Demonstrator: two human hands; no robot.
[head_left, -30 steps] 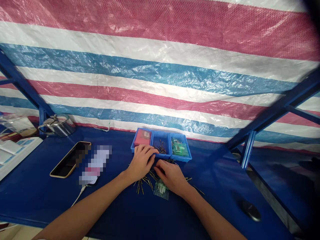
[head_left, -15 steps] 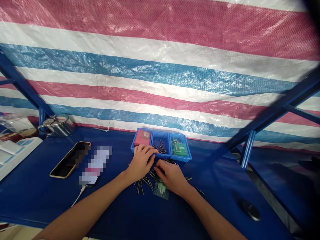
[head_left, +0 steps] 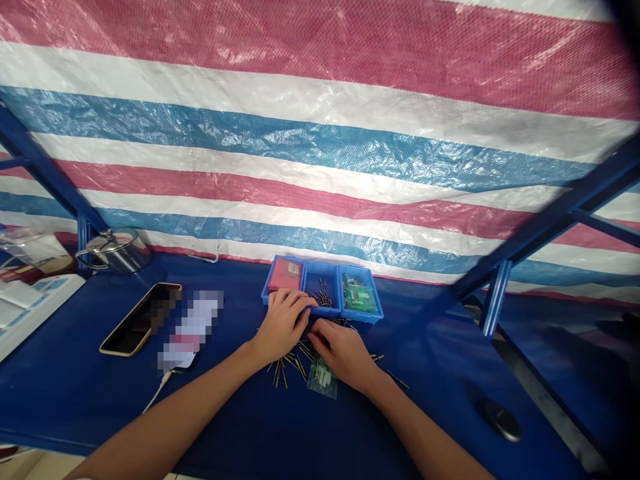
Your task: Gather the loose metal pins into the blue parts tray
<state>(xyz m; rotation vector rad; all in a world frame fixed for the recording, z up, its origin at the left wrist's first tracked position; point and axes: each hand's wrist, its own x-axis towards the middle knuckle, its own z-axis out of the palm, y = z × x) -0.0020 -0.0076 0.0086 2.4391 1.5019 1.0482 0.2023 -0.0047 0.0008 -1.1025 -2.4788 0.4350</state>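
My left hand lies over the front edge of the blue three-part bin, fingers stretched toward the middle compartment, thumb apart. Close by on its right, my right hand rests on the table with fingers curled in; its fingertips, and anything in them, are hidden. Thin dark rods with brass-coloured parts are scattered under and around both hands. More thin rods lie in the middle compartment. A small clear bag with pale green pieces sits partly beneath my right hand.
The bin also holds a pink block-like item at left and green packets at right. Leftward are two phones, one dark, one cabled, a metal cup and a power strip. A dark oval object lies right.
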